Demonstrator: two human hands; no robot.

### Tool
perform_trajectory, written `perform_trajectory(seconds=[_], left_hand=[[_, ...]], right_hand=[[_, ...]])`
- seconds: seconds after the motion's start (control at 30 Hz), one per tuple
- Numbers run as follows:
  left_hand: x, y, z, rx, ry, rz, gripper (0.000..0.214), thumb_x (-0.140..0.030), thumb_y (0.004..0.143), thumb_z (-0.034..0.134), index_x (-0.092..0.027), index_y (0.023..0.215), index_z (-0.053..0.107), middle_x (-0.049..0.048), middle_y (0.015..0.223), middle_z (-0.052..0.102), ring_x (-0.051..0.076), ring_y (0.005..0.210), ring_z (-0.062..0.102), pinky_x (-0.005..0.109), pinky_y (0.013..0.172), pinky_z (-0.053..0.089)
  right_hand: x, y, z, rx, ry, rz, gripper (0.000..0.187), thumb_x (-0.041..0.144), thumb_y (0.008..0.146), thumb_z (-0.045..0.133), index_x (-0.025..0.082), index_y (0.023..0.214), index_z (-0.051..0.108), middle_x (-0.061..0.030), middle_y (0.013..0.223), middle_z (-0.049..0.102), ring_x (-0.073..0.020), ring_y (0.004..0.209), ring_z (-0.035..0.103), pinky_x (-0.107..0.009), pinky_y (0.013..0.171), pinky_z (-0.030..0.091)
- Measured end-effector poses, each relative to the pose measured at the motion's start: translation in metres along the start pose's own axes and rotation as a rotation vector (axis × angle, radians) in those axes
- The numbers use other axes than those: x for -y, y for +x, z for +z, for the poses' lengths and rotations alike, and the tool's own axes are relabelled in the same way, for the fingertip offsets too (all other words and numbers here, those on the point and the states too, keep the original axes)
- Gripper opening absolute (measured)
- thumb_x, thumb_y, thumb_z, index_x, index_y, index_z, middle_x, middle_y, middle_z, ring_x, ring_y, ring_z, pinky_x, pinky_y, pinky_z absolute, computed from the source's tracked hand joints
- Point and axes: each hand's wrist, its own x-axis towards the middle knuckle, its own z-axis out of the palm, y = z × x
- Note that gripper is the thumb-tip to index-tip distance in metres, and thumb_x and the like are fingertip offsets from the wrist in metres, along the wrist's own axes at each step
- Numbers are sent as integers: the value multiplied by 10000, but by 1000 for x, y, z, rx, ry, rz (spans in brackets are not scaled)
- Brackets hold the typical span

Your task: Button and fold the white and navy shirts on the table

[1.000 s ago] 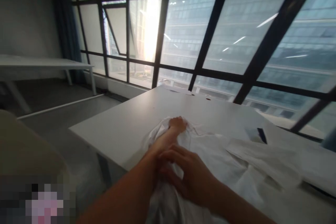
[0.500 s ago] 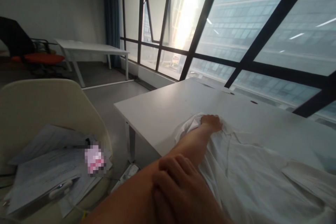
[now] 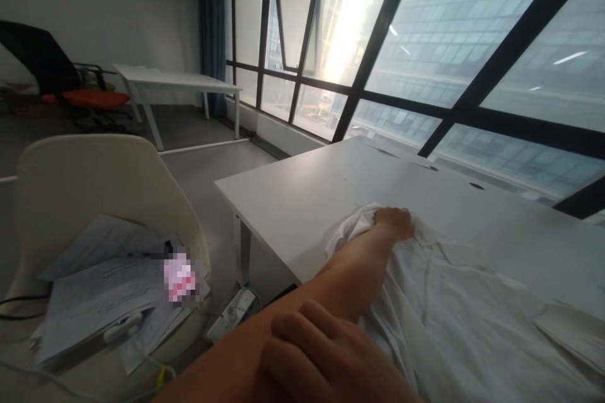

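Where the left hand [image 3: 396, 224] grips its bunched edge, the white shirt [image 3: 454, 308] lies creased — right hand [image 3: 321, 359] slack on the forearm [image 3: 352, 264].

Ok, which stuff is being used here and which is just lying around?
In use:
white shirt, clutched by the left hand
right hand, resting on the left forearm
white table under the shirt

Just lying about:
papers on the cream chair
power strip on the floor
far table
black and orange chair
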Motion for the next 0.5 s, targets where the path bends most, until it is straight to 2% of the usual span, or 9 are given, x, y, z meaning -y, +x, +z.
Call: perform_trajectory(seconds=[0.07,0.17,0.27,0.33,0.5], left_hand=[[1,1,1,-21,-1,32,455,-376,920,383,-130,1262,555,150,1291,595,255,1156,562,358,905,467],[2,4,2,-36,-11,54,452,-369,911,400,-109,1242,567,174,1259,608,281,1135,575,383,890,478],[4,5,2,-37,-21,65,454,-379,902,418,-105,1228,574,186,1257,604,296,1124,581,390,874,484],[4,5,2,-40,-22,66,451,-365,898,423,-100,1231,570,196,1260,599,298,1126,578,395,874,484],[4,4,2,-48,-20,72,437,-335,896,418,-94,1224,576,201,1249,606,297,1119,580,404,883,482]], right_hand=[[1,-3,0,23,1,26,287,421,964,442,203,802,535,9,682,513,-115,598,469,-209,495,373],[2,-7,1,-37,-14,34,294,382,972,425,210,759,530,9,649,507,-118,593,480,-211,496,378],[2,-7,1,-88,-45,22,241,352,968,435,208,820,560,-11,718,561,-124,628,505,-219,525,405],[4,-9,0,-78,-56,26,211,337,965,445,207,852,566,-10,728,570,-118,618,505,-210,511,398],[5,-15,-2,-45,-65,71,320,405,973,415,207,753,538,6,648,520,-115,592,497,-198,500,387]])
